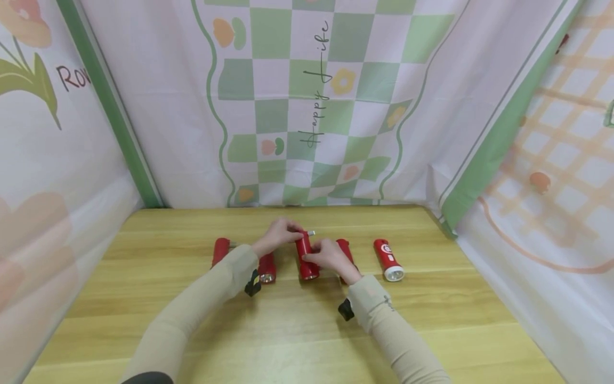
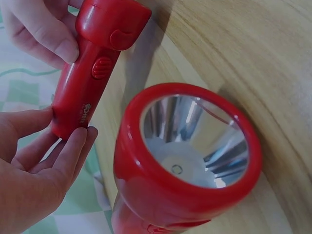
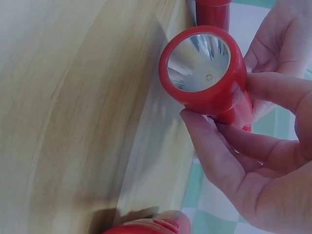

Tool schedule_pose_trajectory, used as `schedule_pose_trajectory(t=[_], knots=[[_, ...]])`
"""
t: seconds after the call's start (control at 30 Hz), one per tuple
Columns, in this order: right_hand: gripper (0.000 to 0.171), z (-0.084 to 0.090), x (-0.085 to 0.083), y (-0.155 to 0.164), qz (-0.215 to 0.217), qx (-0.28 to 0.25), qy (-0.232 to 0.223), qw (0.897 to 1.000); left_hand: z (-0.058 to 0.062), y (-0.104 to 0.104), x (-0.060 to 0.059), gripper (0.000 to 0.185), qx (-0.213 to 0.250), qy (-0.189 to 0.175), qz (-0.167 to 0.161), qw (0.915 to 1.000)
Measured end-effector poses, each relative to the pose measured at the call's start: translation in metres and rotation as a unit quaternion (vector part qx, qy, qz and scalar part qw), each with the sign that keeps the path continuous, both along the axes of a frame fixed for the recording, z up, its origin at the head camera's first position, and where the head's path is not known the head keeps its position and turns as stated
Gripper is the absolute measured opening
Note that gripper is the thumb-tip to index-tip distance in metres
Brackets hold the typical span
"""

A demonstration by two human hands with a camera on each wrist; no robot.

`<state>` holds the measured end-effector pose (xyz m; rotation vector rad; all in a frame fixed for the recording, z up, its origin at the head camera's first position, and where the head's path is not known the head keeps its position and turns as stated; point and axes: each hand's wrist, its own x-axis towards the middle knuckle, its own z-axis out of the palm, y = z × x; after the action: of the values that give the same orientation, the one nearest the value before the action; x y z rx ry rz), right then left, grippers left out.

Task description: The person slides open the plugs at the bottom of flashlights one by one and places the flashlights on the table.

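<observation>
Several red flashlights lie in a row on the wooden table [image 1: 297, 330]. Both hands hold the middle flashlight [image 1: 306, 260] just above the table. My left hand [image 1: 280, 232] pinches its rear end, where a small metal part sticks out; thumb and fingers [image 2: 73, 146] lie on either side of the tail. My right hand [image 1: 322, 257] grips the lens end, its fingers [image 3: 214, 146] curled round the red head with its silver reflector [image 3: 201, 66]. The switch [image 2: 101, 68] on the body shows in the left wrist view.
A flashlight [image 1: 220, 252] lies at the far left and another [image 1: 267, 268] under my left forearm, its lens large in the left wrist view [image 2: 192, 146]. One [image 1: 343, 247] is half hidden behind my right hand; another [image 1: 389, 260] lies further right. Printed cloth walls enclose the table.
</observation>
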<state>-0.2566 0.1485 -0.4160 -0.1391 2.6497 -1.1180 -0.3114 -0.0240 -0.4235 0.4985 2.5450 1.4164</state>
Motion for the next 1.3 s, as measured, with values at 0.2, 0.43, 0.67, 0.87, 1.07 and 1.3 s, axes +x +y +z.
schedule_pose_trajectory(t=[0.2,0.43,0.67,0.87,1.07,1.3], knots=[[0.026,-0.001,-0.001,-0.001,-0.003,0.005,0.000,1.000,0.000,0.000,-0.001,0.024,-0.008,-0.008,0.002,0.9999],[0.026,-0.004,-0.002,-0.001,-0.003,0.003,0.001,1.000,-0.002,0.001,-0.004,0.024,-0.014,-0.008,0.002,0.9999],[0.024,-0.005,-0.001,-0.001,-0.001,0.015,0.010,1.000,-0.004,0.001,-0.007,0.021,-0.018,-0.008,0.003,0.9998],[0.026,-0.005,-0.001,-0.001,-0.005,0.013,0.010,1.000,-0.003,0.003,-0.008,0.022,-0.027,-0.021,0.009,0.9994],[0.028,-0.007,-0.002,-0.001,-0.006,0.012,0.012,1.000,-0.005,0.004,-0.009,0.021,-0.037,-0.021,0.012,0.9990],[0.028,-0.008,-0.002,-0.002,-0.007,0.013,0.011,1.000,-0.010,0.003,-0.013,0.023,-0.040,-0.037,0.013,0.9984]])
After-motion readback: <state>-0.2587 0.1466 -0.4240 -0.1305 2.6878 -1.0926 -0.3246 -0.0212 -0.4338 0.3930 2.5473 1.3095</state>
